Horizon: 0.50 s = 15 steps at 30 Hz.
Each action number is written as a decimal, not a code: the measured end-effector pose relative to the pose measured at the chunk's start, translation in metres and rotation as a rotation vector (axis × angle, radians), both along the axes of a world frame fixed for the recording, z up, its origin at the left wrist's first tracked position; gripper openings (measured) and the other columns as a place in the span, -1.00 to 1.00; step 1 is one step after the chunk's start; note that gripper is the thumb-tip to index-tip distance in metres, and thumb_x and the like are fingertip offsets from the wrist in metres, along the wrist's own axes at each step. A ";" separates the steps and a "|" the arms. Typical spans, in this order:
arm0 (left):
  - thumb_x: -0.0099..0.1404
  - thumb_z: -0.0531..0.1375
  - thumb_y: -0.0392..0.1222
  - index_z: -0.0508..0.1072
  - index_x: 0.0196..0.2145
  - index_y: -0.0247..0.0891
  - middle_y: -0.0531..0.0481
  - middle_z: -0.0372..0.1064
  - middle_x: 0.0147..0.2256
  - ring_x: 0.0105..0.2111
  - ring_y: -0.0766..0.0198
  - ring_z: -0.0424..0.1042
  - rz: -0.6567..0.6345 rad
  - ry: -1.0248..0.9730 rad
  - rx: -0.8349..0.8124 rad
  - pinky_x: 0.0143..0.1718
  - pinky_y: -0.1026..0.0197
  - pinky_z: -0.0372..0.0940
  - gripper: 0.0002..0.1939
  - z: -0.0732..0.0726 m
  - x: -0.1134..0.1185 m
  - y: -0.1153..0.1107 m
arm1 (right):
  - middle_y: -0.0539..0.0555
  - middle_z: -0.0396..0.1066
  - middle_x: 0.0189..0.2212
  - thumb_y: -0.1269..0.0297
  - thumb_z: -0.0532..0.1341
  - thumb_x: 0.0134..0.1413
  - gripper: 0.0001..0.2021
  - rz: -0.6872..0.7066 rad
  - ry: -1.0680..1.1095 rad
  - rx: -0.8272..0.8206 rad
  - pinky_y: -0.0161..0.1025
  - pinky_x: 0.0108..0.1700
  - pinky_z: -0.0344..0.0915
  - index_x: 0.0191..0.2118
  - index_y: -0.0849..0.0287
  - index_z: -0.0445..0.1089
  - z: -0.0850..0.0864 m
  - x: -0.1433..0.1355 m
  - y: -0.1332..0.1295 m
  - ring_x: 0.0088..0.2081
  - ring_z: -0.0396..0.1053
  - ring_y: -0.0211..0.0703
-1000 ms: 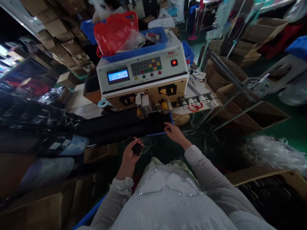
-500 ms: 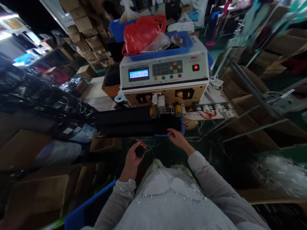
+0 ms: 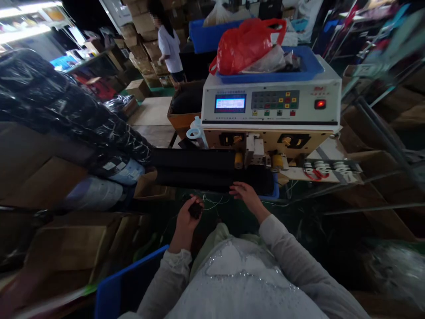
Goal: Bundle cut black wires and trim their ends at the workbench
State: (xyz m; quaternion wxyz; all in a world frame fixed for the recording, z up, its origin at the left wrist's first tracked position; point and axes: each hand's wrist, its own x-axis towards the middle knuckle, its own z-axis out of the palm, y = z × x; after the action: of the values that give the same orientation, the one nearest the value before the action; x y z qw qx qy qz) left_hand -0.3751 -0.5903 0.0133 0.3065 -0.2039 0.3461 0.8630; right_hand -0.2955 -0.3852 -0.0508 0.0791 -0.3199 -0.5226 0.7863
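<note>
L hand (image 3: 186, 218): fingers closed round 1 dark bundle (image 3: 197, 210); make-up unclear. R hand (image 3: 248, 196), L's 2 o'clock: fingers loosely curled by near edge, blk trough (image 3: 194, 179); whether gripping, can't tell. Step, prob.: L keeping bundle, R working at trough. Next move, est., calls for firm L hold, R fingers clear of edge. Trough: L's 12 o'clock. Machine (image 3: 265, 120): 1 o'clock. Blue bin (image 3: 133, 267): 8 o'clock.

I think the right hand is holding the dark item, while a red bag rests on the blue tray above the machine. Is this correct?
Not quite: the head view shows the left hand holding the dark item. The red bag does rest on the blue tray above the machine.
</note>
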 end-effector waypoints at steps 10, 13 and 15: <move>-0.02 0.24 -0.48 0.35 -0.41 -0.31 0.10 0.29 -0.52 -0.53 0.43 0.33 0.034 -0.024 -0.002 -0.49 0.38 0.27 -0.79 0.001 -0.044 -0.024 | 0.07 0.48 -0.27 0.39 0.16 0.01 -0.78 0.150 -0.292 0.811 -0.21 -0.08 0.32 -0.20 0.16 0.48 -0.008 -0.026 0.007 -0.21 0.44 -0.15; -0.02 0.25 -0.48 0.35 -0.41 -0.30 0.11 0.29 -0.52 -0.52 0.43 0.34 0.004 -0.012 -0.011 -0.48 0.38 0.27 -0.79 0.001 -0.053 -0.025 | 0.09 0.46 -0.20 0.33 0.17 0.09 -0.76 0.360 -0.417 1.111 -0.26 -0.09 0.29 -0.12 0.13 0.48 -0.002 -0.035 0.000 -0.17 0.42 -0.14; -0.03 0.25 -0.48 0.35 -0.41 -0.30 0.10 0.30 -0.51 -0.52 0.43 0.34 -0.016 -0.004 -0.018 -0.47 0.38 0.27 -0.78 0.001 -0.058 -0.024 | 0.11 0.45 -0.14 0.29 0.15 0.14 -0.75 0.475 -0.538 1.196 -0.27 -0.12 0.28 -0.09 0.11 0.47 0.003 -0.044 -0.005 -0.14 0.42 -0.13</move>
State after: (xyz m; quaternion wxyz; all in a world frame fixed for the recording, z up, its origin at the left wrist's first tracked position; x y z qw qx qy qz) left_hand -0.4335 -0.6147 0.0142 0.3124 -0.2057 0.3548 0.8568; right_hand -0.3398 -0.3906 -0.0481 -0.0644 -0.2822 -0.9232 0.2530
